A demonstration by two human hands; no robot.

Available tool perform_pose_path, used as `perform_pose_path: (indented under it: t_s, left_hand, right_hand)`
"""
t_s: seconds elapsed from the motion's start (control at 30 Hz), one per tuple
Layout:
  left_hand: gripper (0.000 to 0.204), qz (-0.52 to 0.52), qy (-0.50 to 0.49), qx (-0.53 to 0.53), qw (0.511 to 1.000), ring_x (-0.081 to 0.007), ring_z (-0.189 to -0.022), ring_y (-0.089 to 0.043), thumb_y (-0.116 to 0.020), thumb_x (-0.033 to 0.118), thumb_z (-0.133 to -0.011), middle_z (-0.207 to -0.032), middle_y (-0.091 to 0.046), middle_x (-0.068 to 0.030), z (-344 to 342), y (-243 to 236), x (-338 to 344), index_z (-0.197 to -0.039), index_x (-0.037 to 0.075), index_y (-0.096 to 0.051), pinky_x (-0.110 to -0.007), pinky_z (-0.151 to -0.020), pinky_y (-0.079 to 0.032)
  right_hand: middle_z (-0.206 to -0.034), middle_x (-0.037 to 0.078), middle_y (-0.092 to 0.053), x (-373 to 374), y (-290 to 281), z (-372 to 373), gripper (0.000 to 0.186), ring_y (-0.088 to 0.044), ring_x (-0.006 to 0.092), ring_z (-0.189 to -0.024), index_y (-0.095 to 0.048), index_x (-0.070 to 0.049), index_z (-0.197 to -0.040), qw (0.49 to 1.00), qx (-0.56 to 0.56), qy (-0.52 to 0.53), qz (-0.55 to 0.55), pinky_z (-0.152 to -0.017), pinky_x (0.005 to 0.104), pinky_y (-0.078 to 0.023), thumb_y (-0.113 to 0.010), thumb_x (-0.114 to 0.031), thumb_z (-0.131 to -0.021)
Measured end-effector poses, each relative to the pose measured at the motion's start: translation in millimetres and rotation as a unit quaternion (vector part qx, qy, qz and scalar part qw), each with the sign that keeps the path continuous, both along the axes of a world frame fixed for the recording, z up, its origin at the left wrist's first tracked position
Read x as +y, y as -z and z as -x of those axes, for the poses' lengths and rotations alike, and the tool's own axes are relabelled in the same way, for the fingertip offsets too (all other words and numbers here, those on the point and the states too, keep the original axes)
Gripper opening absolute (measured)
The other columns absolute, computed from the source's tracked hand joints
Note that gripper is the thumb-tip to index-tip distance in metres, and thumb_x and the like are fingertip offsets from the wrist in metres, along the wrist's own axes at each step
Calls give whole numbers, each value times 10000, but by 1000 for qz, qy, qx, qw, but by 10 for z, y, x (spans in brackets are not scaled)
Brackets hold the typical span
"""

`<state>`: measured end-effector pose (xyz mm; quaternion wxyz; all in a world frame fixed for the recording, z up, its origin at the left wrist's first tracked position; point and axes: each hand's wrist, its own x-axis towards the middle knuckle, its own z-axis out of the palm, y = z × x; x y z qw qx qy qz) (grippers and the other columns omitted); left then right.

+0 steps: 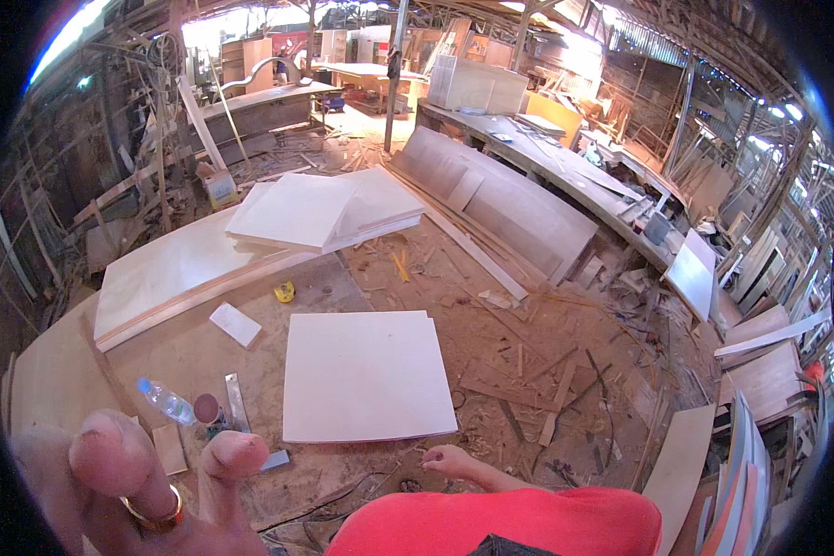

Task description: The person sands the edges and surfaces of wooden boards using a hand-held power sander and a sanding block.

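My left hand (148, 482) is raised very close to the camera at the lower left. A gold ring is on one finger; the fingers are apart and nothing shows between them. My right hand (447, 461) is low, just off the near right edge of a pale flat panel (366, 375), its fingers loosely bent. Whether it holds anything I cannot make out. That panel lies level in front of me, with a small notch at its far right corner. Left of it are a metal strip (237, 402), a tool with a round brown disc (208, 410) and a clear plastic bottle (167, 400).
A yellow tape measure (284, 292) and a small white board (235, 325) lie beyond the bottle. Stacked pale panels (296, 211) stand farther off. Wood scraps (528, 389) litter the floor at right, before a long workbench (565, 157). Sheets (751, 463) lean at far right.
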<state>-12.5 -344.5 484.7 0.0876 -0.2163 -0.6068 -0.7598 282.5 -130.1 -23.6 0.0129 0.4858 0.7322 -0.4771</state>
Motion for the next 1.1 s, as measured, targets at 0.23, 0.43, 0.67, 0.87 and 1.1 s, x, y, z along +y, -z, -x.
perform_pose_path:
  t_s: [0.23, 0.43, 0.67, 0.87, 1.1]
  left_hand:
    - [721, -55, 48, 34, 997, -135, -1511, -399, -564, 393, -1053, -1705, -315, -3, 62, 182, 22, -1661, 209, -225, -461, -1093, -489]
    - [710, -81, 82, 39, 993, -139, -1513, -387, -564, 394, -1053, -1706, -305, -4, -9, 267, 11, -1651, 207, -232, -466, -1097, -478]
    - [697, -84, 154, 16, 984, -143, -1516, -373, -564, 394, -1053, -1708, -294, -6, -80, 527, 163, -1640, 205, -240, -471, -1102, -465]
    - [686, -69, 176, 5, 982, -147, -1518, -361, -564, 394, -1052, -1709, -285, -7, -53, 692, 255, -1630, 203, -246, -476, -1105, -454]
    - [673, -54, 180, -2, 982, -152, -1521, -347, -563, 394, -1052, -1711, -274, -9, -36, 767, 172, -1618, 201, -254, -482, -1110, -441]
  right_hand:
    - [-1155, 141, -780, -87, -79, -121, 459, -739, 284, -1074, -767, -78, -1205, 999, -4, 4, 39, -951, 386, -570, -768, -422, -902]
    - [-1147, 162, -779, -26, 85, -198, 494, -746, 298, -1049, -759, -60, -1222, 999, 26, -17, -12, -922, 406, -580, -760, -426, -889]
    - [-1136, 138, -783, 22, 173, -317, 484, -741, 258, -1029, -752, -60, -1235, 1000, 2, -24, -1, -914, 386, -576, -762, -425, -918]
    - [-1127, 144, -783, 60, 63, -292, 467, -741, 273, -1051, -751, -74, -1235, 999, 19, -30, 9, -938, 402, -577, -764, -409, -910]
    - [-1154, 146, -778, 82, 5, -277, 463, -728, 304, -1107, -755, -85, -1226, 998, 9, -54, -10, -970, 414, -562, -759, -419, -905]
